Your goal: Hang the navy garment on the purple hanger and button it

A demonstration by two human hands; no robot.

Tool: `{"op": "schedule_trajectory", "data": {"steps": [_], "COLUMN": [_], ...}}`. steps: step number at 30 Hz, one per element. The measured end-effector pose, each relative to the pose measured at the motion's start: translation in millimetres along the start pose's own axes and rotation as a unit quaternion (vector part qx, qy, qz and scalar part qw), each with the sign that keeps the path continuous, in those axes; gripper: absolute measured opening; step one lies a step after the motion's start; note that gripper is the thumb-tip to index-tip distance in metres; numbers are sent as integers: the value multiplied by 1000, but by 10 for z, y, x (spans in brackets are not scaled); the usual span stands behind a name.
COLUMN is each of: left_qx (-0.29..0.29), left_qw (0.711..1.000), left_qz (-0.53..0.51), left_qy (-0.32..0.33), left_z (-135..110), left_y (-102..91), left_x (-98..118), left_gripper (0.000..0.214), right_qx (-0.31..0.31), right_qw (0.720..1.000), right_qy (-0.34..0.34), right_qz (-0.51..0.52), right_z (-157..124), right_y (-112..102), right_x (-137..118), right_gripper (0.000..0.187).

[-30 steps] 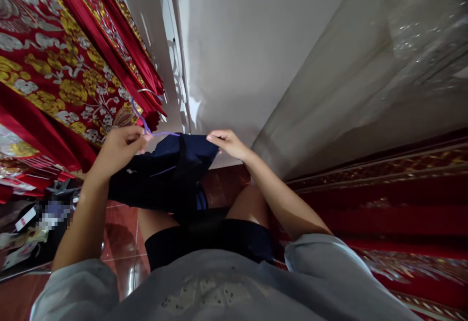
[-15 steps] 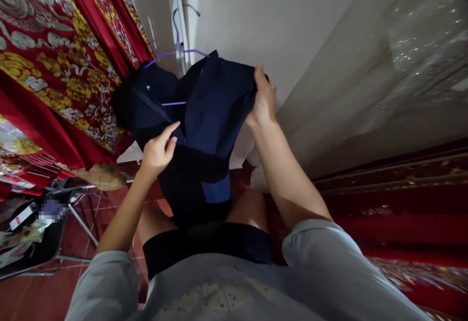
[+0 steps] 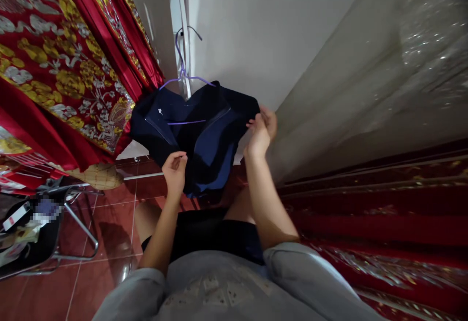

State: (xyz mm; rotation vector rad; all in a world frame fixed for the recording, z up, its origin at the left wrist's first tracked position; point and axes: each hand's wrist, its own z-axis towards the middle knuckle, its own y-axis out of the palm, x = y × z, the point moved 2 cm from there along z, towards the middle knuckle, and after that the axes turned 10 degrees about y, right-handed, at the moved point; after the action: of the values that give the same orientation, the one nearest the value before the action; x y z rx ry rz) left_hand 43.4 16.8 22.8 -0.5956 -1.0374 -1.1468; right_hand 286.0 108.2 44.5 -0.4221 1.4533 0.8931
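A dark navy garment (image 3: 197, 131) hangs on a purple hanger (image 3: 182, 70) in front of me, near a white wall. My left hand (image 3: 174, 167) pinches the garment's lower left part, fingers closed on the cloth. At the garment's right edge my right hand (image 3: 261, 131) grips the fabric, fingers curled around it. Below the garment I see my bare knees and dark shorts (image 3: 204, 236).
Red drapes with gold and silver embroidery (image 3: 62, 67) hang at the left. A black metal-legged chair (image 3: 44, 233) with items on it stands at the lower left on the red tiled floor. A pale sheer curtain (image 3: 365, 77) and red embroidered cloth (image 3: 383, 223) fill the right.
The garment was lifted from lap height and now hangs up on its hanger. My left hand let go of the hanger and moved to the cloth's lower part; my right hand shifted along the right edge.
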Motion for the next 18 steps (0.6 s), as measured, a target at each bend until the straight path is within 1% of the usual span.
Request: {"op": "schedule_trajectory", "data": {"steps": [1, 2, 3, 4, 5, 6, 7, 8, 9, 11, 12, 14, 15, 16, 18], "left_qx": [33, 57, 70, 71, 62, 48, 33, 22, 16, 15, 17, 23, 30, 38, 49], "left_qw": [999, 998, 996, 995, 995, 996, 996, 996, 996, 996, 996, 996, 996, 995, 995], "left_qz": [-15, -26, -36, -45, -52, -59, -63, -67, -71, -78, -79, -76, -73, -70, -68], "left_qy": [-15, -28, -39, -47, -52, -53, -51, -48, -45, -43, -44, -48, -50, -53, -56], "left_z": [-69, -128, -178, -218, -249, -271, -285, -292, -293, -284, -277, -269, -268, -271, -281], "left_y": [28, 58, 89, 120, 149, 172, 187, 193, 189, 162, 145, 117, 109, 107, 123], "left_x": [-41, -69, -82, -80, -65, -40, -6, 32, 71, 140, 167, 198, 202, 199, 184], "left_gripper": [18, 17, 17, 16, 15, 15, 16, 19, 23, 33, 38, 45, 47, 48, 48], "right_qx": [45, 68, 45, -13, -102, -194, -257, -296, -318, -356, -392, -468, -493, -507, -516], "right_qw": [999, 997, 998, 998, 988, 965, 941, 922, 908, 881, 859, 813, 800, 797, 804], "right_qy": [-14, -16, 4, 44, 100, 153, 191, 211, 219, 230, 242, 273, 282, 284, 273], "right_qz": [-12, -26, -40, -50, -63, -85, -108, -135, -162, -209, -223, -214, -192, -165, -115], "right_z": [-145, -323, -519, -719, -912, -1085, -1220, -1308, -1349, -1335, -1307, -1246, -1217, -1191, -1158], "right_y": [-35, -52, -40, -1, 60, 127, 183, 226, 255, 270, 259, 204, 165, 125, 56], "right_x": [58, 117, 181, 248, 316, 373, 414, 438, 447, 434, 419, 368, 334, 299, 238], "right_gripper": [50, 49, 47, 44, 43, 46, 50, 54, 58, 61, 61, 65, 65, 63, 57]}}
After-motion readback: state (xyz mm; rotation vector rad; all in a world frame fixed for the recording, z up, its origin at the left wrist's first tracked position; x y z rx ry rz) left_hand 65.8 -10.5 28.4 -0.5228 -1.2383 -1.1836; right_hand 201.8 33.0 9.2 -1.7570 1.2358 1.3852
